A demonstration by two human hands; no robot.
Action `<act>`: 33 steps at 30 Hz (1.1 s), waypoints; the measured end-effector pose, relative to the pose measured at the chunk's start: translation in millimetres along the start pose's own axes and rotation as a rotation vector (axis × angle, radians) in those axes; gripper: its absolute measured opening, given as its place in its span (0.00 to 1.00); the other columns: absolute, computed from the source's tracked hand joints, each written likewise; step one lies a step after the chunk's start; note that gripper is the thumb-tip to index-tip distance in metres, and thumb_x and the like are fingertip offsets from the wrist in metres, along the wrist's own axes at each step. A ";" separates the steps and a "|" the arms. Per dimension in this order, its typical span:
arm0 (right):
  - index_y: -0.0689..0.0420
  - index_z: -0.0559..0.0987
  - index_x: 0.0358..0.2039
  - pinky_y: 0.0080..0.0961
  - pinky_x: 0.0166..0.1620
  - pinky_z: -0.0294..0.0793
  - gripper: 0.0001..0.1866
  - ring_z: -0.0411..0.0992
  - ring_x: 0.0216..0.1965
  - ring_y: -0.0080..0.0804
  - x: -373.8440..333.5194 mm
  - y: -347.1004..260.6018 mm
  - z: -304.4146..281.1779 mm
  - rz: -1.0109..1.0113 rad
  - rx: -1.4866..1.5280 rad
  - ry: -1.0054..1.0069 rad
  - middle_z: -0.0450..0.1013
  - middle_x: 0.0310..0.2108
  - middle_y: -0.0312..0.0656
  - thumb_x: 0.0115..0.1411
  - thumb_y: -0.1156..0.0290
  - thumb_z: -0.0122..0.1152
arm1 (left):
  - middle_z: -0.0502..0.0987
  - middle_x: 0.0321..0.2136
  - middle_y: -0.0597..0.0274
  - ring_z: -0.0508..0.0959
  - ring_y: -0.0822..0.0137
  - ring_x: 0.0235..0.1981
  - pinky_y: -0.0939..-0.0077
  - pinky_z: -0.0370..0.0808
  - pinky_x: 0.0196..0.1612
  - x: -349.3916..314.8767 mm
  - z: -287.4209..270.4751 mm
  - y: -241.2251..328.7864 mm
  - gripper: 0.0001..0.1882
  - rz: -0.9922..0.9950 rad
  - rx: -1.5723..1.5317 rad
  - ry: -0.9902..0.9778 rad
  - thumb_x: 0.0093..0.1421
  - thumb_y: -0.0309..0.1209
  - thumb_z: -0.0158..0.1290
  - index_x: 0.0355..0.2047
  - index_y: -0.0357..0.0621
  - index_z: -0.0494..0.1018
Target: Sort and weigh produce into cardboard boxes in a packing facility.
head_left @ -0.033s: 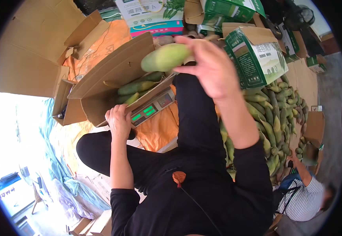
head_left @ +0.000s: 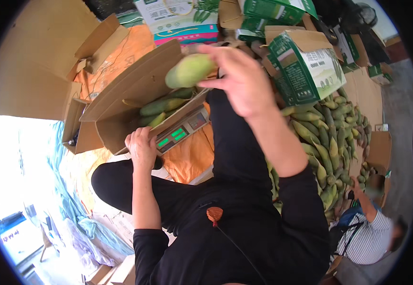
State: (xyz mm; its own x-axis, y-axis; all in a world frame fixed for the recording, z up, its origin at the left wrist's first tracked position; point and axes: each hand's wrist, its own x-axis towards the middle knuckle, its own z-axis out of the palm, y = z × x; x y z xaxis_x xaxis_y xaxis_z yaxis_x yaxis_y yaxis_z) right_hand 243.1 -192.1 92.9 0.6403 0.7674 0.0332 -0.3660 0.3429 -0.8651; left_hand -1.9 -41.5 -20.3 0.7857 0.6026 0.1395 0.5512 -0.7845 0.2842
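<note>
My right hand (head_left: pixel 244 83) grips a thick green radish (head_left: pixel 190 71) at its right end, slightly blurred, above an open cardboard box (head_left: pixel 125 102). Several long green radishes (head_left: pixel 166 105) lie inside that box. At the box's near edge rests my left hand (head_left: pixel 141 146), its fingers bent over the cardboard rim. Close beside the box is a scale (head_left: pixel 187 127) with lit green displays; the box seems to stand on it, though its plate is hidden.
A large heap of green radishes (head_left: pixel 330 142) lies to my right. Behind it stands a green and white carton (head_left: pixel 306 69). Orange sheeting (head_left: pixel 192 159) covers the floor under the scale. At the lower right, a person in a striped shirt (head_left: pixel 365 237) reaches toward the heap.
My right hand has shifted a little to the left with the radish, farther over the box. My left hand stays on the rim.
</note>
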 end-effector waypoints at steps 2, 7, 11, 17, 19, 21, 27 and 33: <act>0.58 0.76 0.43 0.36 0.44 0.77 0.14 0.69 0.50 0.29 9.6 26.5 24.6 0.034 -0.087 0.071 0.70 0.52 0.41 0.65 0.63 0.50 | 0.75 0.34 0.57 0.73 0.56 0.41 0.61 0.63 0.50 -0.7 3.7 -2.7 0.15 0.003 0.021 -0.012 0.47 0.26 0.58 0.38 0.45 0.74; 0.54 0.77 0.45 0.35 0.58 0.62 0.16 0.65 0.54 0.48 7.7 96.8 37.0 -0.254 -0.774 -0.178 0.68 0.52 0.54 0.54 0.74 0.56 | 0.75 0.35 0.57 0.73 0.55 0.41 0.60 0.63 0.49 -0.2 11.6 -7.7 0.17 0.024 0.025 -0.005 0.46 0.26 0.58 0.39 0.45 0.74; 0.57 0.79 0.41 0.29 0.51 0.69 0.12 0.71 0.47 0.38 -9.2 73.8 0.5 -0.373 -0.804 -0.163 0.73 0.45 0.47 0.55 0.74 0.57 | 0.75 0.35 0.56 0.73 0.55 0.41 0.61 0.63 0.48 -0.3 12.4 -11.3 0.17 0.037 0.045 -0.055 0.48 0.26 0.58 0.41 0.46 0.73; 0.60 0.78 0.41 0.19 0.42 0.72 0.11 0.73 0.39 0.21 -53.2 31.7 -131.7 -0.008 -0.524 0.303 0.77 0.37 0.38 0.59 0.74 0.55 | 0.75 0.37 0.57 0.73 0.56 0.42 0.61 0.62 0.50 3.3 13.2 -14.5 0.17 0.046 0.073 -0.036 0.50 0.29 0.57 0.42 0.45 0.73; 0.61 0.78 0.40 0.19 0.41 0.71 0.09 0.72 0.36 0.21 -79.1 39.1 -183.6 0.008 -0.661 0.471 0.76 0.34 0.37 0.59 0.75 0.55 | 0.75 0.36 0.57 0.73 0.56 0.42 0.61 0.62 0.50 2.3 16.4 -15.7 0.16 0.069 0.082 -0.027 0.51 0.30 0.57 0.42 0.45 0.73; 0.62 0.79 0.38 0.19 0.38 0.71 0.09 0.72 0.34 0.22 -109.5 57.9 -229.9 0.115 -0.766 0.635 0.76 0.32 0.38 0.58 0.75 0.56 | 0.76 0.36 0.57 0.73 0.55 0.41 0.61 0.62 0.50 0.8 16.9 -17.0 0.16 0.050 0.096 -0.016 0.51 0.30 0.57 0.42 0.45 0.73; 0.62 0.80 0.32 0.28 0.37 0.72 0.08 0.75 0.31 0.34 -229.6 160.7 -328.1 0.475 -1.056 0.797 0.76 0.28 0.45 0.53 0.73 0.57 | 0.76 0.35 0.57 0.74 0.55 0.41 0.61 0.63 0.49 -0.2 18.3 -19.7 0.15 0.040 0.081 -0.016 0.51 0.29 0.56 0.41 0.45 0.73; 0.59 0.82 0.29 0.33 0.34 0.73 0.09 0.77 0.30 0.34 -356.7 246.1 -376.4 0.969 -1.247 0.744 0.77 0.28 0.47 0.53 0.71 0.54 | 0.76 0.36 0.55 0.74 0.53 0.41 0.59 0.64 0.48 7.0 31.0 -9.2 0.16 0.106 0.054 -0.016 0.51 0.28 0.56 0.41 0.42 0.72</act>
State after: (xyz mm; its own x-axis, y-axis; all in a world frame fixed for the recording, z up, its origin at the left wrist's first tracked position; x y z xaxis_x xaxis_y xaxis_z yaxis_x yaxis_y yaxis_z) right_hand 178.8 -585.4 -320.2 0.8005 -0.0889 -0.5927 -0.3061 -0.9109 -0.2768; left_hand 7.2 -34.7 -51.3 0.8445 0.5138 0.1510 0.4787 -0.8507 0.2173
